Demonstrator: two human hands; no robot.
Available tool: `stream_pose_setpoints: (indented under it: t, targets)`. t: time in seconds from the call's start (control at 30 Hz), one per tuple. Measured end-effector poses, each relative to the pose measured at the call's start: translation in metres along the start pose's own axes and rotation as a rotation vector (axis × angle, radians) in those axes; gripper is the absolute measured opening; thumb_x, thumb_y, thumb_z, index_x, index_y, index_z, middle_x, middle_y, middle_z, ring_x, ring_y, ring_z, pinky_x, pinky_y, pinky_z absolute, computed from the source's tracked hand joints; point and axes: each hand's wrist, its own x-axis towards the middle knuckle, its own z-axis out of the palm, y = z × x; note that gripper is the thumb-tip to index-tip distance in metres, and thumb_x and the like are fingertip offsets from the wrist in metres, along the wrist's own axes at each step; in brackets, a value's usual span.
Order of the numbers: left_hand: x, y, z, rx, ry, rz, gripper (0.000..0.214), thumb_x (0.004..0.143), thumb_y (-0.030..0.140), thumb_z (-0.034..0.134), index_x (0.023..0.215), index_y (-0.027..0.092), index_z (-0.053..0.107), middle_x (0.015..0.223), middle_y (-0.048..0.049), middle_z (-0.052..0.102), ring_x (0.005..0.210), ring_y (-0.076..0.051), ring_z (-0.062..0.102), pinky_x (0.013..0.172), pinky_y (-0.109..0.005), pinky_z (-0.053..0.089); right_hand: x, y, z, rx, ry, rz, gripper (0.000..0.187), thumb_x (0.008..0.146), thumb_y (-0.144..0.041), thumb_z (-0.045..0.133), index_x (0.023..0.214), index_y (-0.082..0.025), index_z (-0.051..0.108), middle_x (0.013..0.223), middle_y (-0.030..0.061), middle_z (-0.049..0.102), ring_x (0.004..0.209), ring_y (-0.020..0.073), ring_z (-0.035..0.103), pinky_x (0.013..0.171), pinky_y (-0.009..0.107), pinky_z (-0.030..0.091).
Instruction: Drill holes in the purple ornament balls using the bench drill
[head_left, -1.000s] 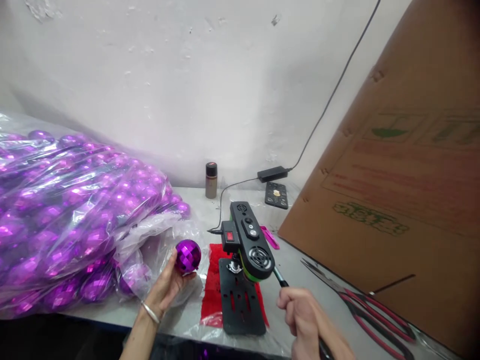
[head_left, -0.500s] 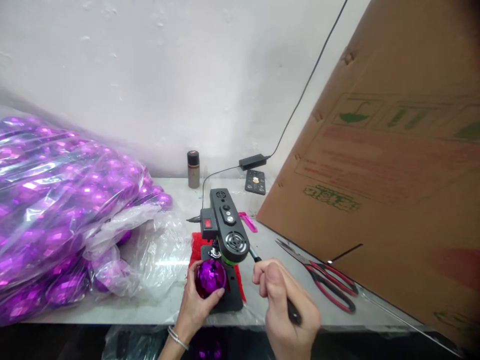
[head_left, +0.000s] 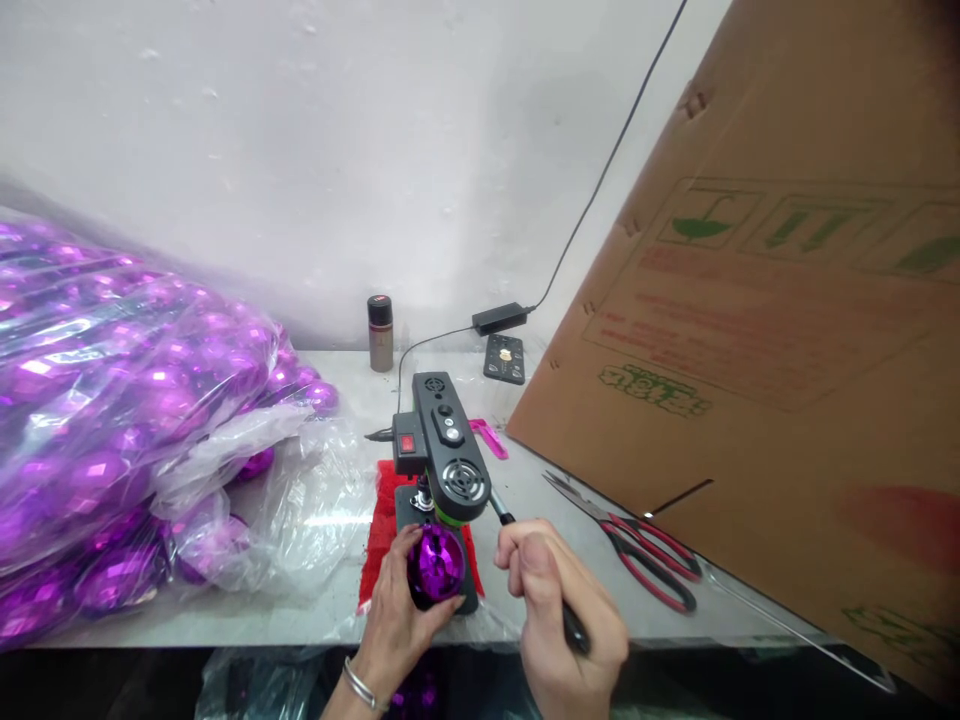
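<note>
My left hand (head_left: 396, 610) curls its fingers and thumb around a shiny purple mirror-faceted ball (head_left: 438, 565). The ball sits under the front end of a small black bench machine (head_left: 450, 440) with a red switch on its side box. My right hand (head_left: 566, 620) is closed round the black-gripped lever (head_left: 576, 630) on the machine's right side. A red cloth or mat (head_left: 381, 520) lies beneath the machine's black base. Where the ball meets the machine is hidden from view.
Left, a clear plastic bag (head_left: 135, 400) bulges with purple balls. Right, red-handled scissors (head_left: 645, 560) lie by a leaning cardboard box (head_left: 750, 300). Behind stand a small bottle (head_left: 380, 335), a black power adapter (head_left: 500, 318) and a dark flat card-like object (head_left: 504, 360). A pink strip (head_left: 491, 440) lies near the machine.
My left hand has turned the ball and shifted it slightly right and down beneath the machine head. My right hand stays on the lever. The whole view has shifted a little.
</note>
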Motion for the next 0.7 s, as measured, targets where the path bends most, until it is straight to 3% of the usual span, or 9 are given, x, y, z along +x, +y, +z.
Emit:
stream_pose_setpoints:
  t: [0.2,0.37,0.7]
  targets:
    - [0.015,0.011,-0.004,0.012,-0.059,-0.067,0.076,0.071,0.041,0.086,0.14,0.02,0.06,0.139,-0.0181,0.074,0.135,-0.042,0.07,0.119,-0.064,0.054,0.0,-0.001,0.0,0.004,0.0,0.001,0.032,0.109,-0.006,0.049,0.082,-0.022,0.058,0.072,-0.0007,0.061,0.061,0.0111,0.059,0.056,0.024,0.047]
    - [0.033,0.024,0.001,0.004,-0.133,-0.109,0.083,0.064,0.044,0.088,0.138,0.017,0.063,0.132,-0.0197,0.074,0.129,-0.045,0.069,0.115,-0.067,0.054,-0.001,0.0,-0.001,-0.002,-0.004,-0.003,0.031,0.108,-0.006,0.049,0.083,-0.021,0.058,0.072,0.0,0.062,0.062,0.0123,0.06,0.055,0.025,0.047]
    - [0.029,0.018,0.005,-0.041,-0.122,-0.121,0.082,0.062,0.044,0.085,0.136,0.017,0.062,0.129,-0.0173,0.073,0.126,-0.041,0.069,0.115,-0.064,0.055,-0.016,0.011,0.001,-0.02,0.028,-0.074,0.034,0.107,-0.003,0.046,0.08,-0.022,0.052,0.068,-0.002,0.056,0.058,0.011,0.057,0.054,0.026,0.043]
